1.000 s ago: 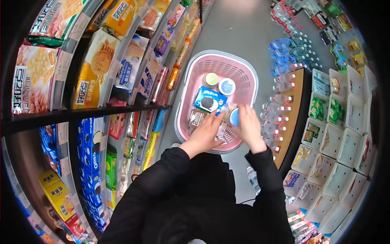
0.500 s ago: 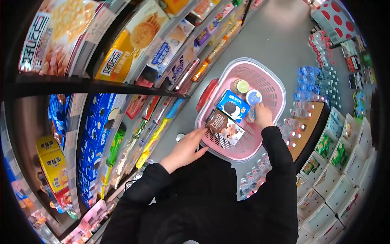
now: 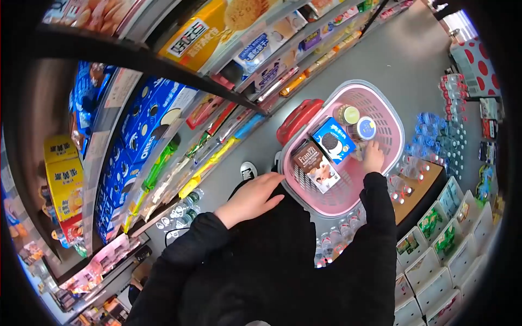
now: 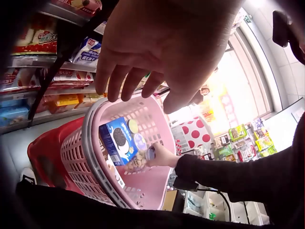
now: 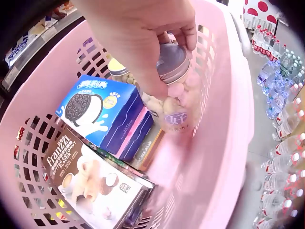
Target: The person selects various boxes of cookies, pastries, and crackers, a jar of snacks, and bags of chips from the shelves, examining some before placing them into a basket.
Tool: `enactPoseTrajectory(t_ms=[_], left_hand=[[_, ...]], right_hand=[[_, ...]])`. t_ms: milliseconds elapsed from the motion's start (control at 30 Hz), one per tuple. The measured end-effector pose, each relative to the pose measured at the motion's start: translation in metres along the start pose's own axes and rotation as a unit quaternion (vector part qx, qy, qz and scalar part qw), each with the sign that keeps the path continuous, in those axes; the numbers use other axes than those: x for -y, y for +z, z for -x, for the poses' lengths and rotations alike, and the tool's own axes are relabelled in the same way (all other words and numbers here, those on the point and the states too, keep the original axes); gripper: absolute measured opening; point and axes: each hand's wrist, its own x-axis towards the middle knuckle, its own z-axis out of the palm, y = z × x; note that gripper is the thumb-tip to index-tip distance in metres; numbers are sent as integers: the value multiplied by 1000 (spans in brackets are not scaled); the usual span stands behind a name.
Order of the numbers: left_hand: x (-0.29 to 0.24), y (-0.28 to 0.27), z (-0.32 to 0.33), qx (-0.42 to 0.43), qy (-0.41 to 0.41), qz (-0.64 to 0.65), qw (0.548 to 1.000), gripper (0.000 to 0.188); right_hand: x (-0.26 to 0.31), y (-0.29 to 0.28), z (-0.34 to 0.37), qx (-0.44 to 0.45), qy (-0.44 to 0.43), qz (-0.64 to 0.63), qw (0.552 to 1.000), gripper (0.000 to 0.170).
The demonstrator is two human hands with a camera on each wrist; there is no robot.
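My right hand [image 3: 373, 157] reaches into a pink plastic basket [image 3: 352, 200] and grips a clear jar [image 5: 180, 102] of pale round snacks by its grey-blue lid. The jar stands upright near the basket's side wall. Beside it is a blue cookie box [image 3: 333, 142], and a brown Franzzi cookie box [image 3: 315, 165] lies next to that. At the basket's far end are a jar with a yellow-green lid [image 3: 350, 114] and one with a blue-and-white lid [image 3: 366, 128]. My left hand [image 3: 251, 200] holds nothing; its fingers extend to the near-left rim.
Snack shelves with blue Oreo boxes [image 3: 144, 136] run along the left. A red container [image 3: 298, 120] stands against the basket's left side, near a shoe [image 3: 248, 171]. Bottled drinks [image 3: 399, 187] and white bins [image 3: 435, 239] line the right.
My left hand has withdrawn from the basket to its near-left rim. My right hand has lowered the jar into the basket beside the others. The head view has turned, shifting the basket rightward.
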Motion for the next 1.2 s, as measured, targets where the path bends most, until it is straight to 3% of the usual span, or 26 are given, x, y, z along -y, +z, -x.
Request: enactPoseTrajectory(t_ms=[100,200,400,533,700,900,1067,1133,1200], left_hand=[[-2,-1,2,10,-4,12,1000,39],[-3,-4,10,2,-8,9,1000,38],[8,4,29,-13,-15,7,1000,36],[10,5,42,-13,-35,0,999,35],[17,8,55,-22,-59,2,998,34],[14,3,72,-27,-81,36,996,34],[30,7,89,-41,-42,61,996,33],[39,6,98,-44,-27,53,997,34],[36,-11,111,-21,-43,42,998,35]], right_hand=[[-9,10,-5,30,48,10,998,19],[-1,6,-3,25,-23,28,999,22],[10,9,-5,-14,-9,40,999,22],[2,26,-11,-56,-55,95,992,30],[15,9,-10,2,-12,65,998,35],[-20,20,1,39,1,61,997,32],[-32,19,9,79,21,-16,997,50],[-30,17,13,10,-1,-53,999,58],[5,-30,23,-19,2,-86,996,63]])
